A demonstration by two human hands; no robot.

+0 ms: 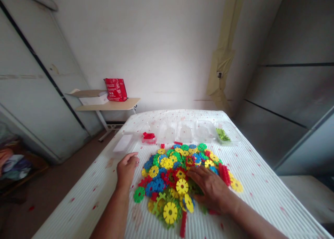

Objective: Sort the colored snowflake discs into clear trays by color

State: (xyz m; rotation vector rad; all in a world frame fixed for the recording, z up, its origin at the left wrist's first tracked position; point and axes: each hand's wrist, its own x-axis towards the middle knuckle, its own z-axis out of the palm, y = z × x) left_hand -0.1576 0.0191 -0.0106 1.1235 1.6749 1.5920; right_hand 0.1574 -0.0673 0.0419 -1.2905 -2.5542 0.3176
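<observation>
A pile of flat plastic snowflake discs (180, 174) in yellow, blue, green and red lies on the white ribbed table (263, 193). My right hand (210, 188) rests palm down on the pile's right side, fingers spread over the discs. My left hand (127, 168) sits at the pile's left edge with its fingers curled under; whether it holds anything is hidden. Behind the pile stand clear plastic boxes: one with red pieces (149, 137), one with green pieces (223, 135), and several that look empty (186, 131).
A white lid (123, 143) lies at the table's left. Beyond it a small side table (109, 106) carries a red bag (115, 89) and a cardboard box (91, 96). Grey cabinets line both walls. Clutter sits on the floor at far left.
</observation>
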